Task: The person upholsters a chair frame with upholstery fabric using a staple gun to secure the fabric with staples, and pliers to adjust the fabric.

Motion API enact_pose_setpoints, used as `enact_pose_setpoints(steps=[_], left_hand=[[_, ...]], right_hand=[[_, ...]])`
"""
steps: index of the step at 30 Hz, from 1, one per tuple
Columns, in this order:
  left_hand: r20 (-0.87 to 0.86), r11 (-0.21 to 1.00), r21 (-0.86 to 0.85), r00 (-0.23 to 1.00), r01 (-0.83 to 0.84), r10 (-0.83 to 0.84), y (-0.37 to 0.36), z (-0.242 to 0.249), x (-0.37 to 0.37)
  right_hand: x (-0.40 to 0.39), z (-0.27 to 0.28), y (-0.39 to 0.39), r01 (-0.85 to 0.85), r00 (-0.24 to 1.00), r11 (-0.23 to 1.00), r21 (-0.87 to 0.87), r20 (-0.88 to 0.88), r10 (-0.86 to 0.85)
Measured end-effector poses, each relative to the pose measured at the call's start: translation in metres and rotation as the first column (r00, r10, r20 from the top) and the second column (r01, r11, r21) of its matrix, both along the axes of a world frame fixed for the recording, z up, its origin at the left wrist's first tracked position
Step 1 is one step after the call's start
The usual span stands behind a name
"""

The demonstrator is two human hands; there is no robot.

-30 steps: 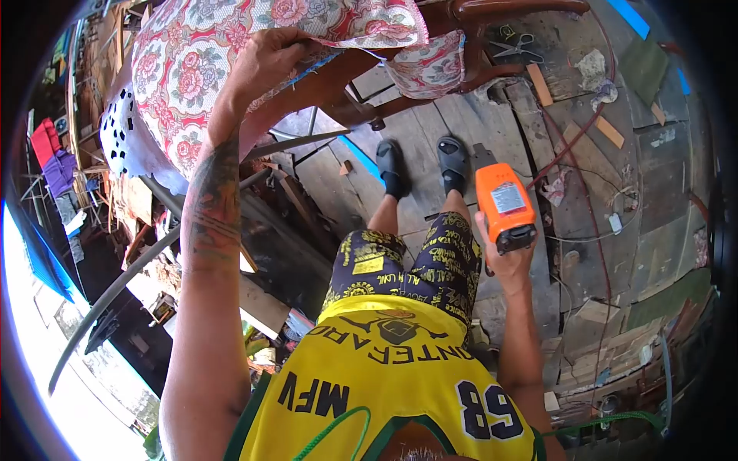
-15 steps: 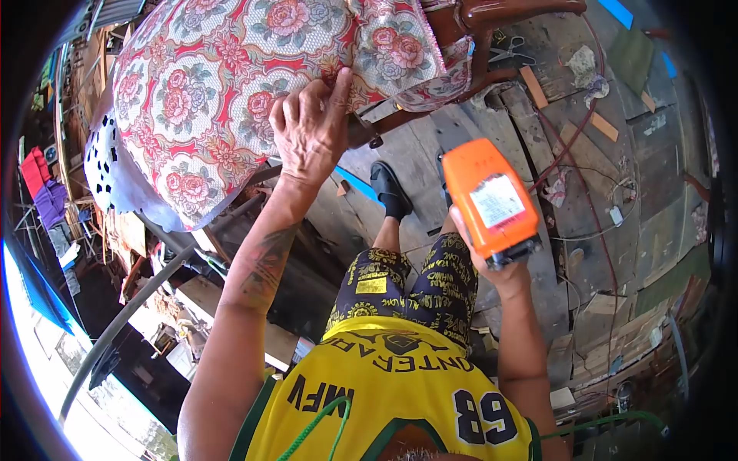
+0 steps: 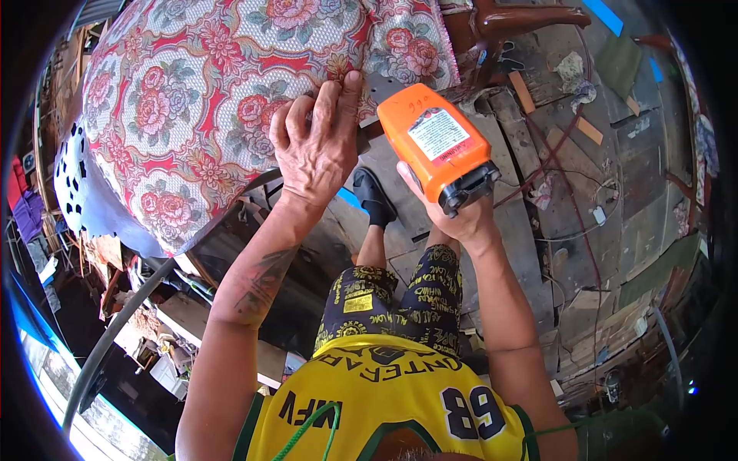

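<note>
Floral upholstery fabric (image 3: 223, 115) in red, cream and grey lies over a rounded seat with a dark wood frame. My left hand (image 3: 319, 142) is on its near edge, fingers bent and pressed against the fabric, thumb stretched forward; the fingertips are partly hidden. My right hand (image 3: 453, 211) is wrapped round the handle of an orange staple gun (image 3: 434, 146) with a white warning label. The gun's dark nose is at the fabric's edge, just right of my left thumb; whether it touches cannot be made out.
Carved brown wood (image 3: 523, 17) of the chair extends at the top right. A dark red hose (image 3: 580, 207) and thin cords cross the plank floor (image 3: 530, 265). Wood offcuts (image 3: 522, 92) and fabric scraps lie there. A grey pipe (image 3: 115, 330) runs along the left, beside clutter.
My right hand has brought the staple gun left and up, from over the floor to the fabric's edge. My left hand stays on the fabric, and the view has shifted slightly.
</note>
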State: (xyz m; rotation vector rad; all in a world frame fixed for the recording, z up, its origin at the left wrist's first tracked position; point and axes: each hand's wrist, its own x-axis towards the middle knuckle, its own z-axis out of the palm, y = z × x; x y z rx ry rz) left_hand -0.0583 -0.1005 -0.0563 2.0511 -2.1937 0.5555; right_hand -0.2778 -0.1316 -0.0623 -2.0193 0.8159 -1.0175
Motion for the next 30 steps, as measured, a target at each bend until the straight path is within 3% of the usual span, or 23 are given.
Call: enact_pose_setpoints(steps=[3, 5, 8, 11, 15, 17, 24, 26, 30], left_hand=[[0.001, 1.000, -0.005, 1.000, -0.003, 0.003, 0.000, 0.000, 0.000], [0.003, 1.000, -0.004, 1.000, -0.006, 0.006, 0.000, 0.000, 0.000], [0.012, 1.000, -0.014, 1.000, -0.005, 0.005, -0.001, 0.000, -0.001], [0.023, 1.000, -0.012, 1.000, -0.013, 0.013, -0.001, 0.001, -0.001], [0.004, 1.000, -0.011, 1.000, 0.005, -0.005, 0.000, 0.001, 0.001], [-0.018, 1.000, 0.001, 1.000, 0.004, -0.004, 0.000, 0.001, 0.001], [-0.001, 1.000, -0.006, 1.000, -0.006, 0.006, 0.000, 0.000, 0.000], [0.001, 1.000, -0.008, 1.000, -0.007, 0.007, 0.000, 0.000, 0.000], [-0.029, 1.000, -0.003, 1.000, -0.011, 0.011, 0.000, 0.000, -0.001]], right_hand=[[0.002, -0.002, 0.000, -0.017, 0.999, 1.000, -0.005, -0.038, 0.017], [-0.001, -0.006, 0.006, -0.059, 0.964, 0.992, -0.116, -0.264, 0.026], [0.001, -0.004, 0.005, -0.056, 0.945, 0.984, -0.169, -0.327, -0.003], [0.001, 0.000, 0.000, -0.102, 0.936, 0.991, -0.085, -0.344, 0.067], [0.011, 0.007, -0.005, -0.102, 0.951, 0.993, -0.064, -0.298, 0.079], [0.020, 0.009, -0.006, -0.038, 0.998, 0.981, 0.188, -0.036, 0.045], [0.023, 0.014, -0.005, -0.030, 0.990, 0.996, 0.081, -0.138, 0.041], [0.028, 0.018, -0.004, -0.005, 0.995, 0.836, 0.548, 0.087, -0.052], [0.029, 0.024, -0.007, -0.005, 0.995, 0.816, 0.578, 0.082, -0.052]])
